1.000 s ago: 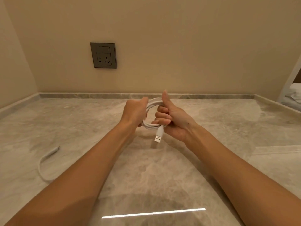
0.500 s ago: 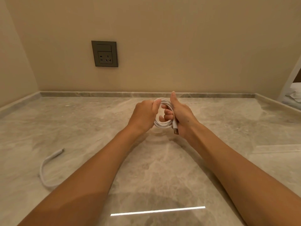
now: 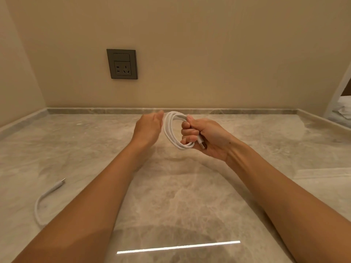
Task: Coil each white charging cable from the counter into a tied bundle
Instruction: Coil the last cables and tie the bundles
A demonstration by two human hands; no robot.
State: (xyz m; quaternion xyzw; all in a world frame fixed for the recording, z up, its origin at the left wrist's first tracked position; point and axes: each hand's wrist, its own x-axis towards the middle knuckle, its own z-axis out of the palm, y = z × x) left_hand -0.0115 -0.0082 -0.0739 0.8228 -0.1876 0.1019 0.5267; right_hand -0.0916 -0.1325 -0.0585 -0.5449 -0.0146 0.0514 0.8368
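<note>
In the head view, a coiled white charging cable (image 3: pixel 171 133) is held up in the air above the shiny beige marble counter (image 3: pixel 190 196). It is gripped by the right hand (image 3: pixel 205 137), whose fingers are curled tight round one side of the loops. The silver metal plug (image 3: pixel 202 144) at the cable's end is tucked against the palm, just below the curled fingers.

The left hand (image 3: pixel 150 128) is held just beside the other side of the coil. Its fingers are stretched out and kept close together, and nothing is held in it. Whether the coil is touched by it cannot be told, because the fingertips are blurred.

A second white charging cable (image 3: pixel 43 198) is laid loose on the counter, far to the left. It is bent in a curve and partly hidden by the left arm.

A grey square wall socket (image 3: pixel 122 63) is set in the plain beige wall (image 3: pixel 209 54) behind. A thin bright strip of light (image 3: pixel 178 247) is seen on the counter near the bottom edge.
</note>
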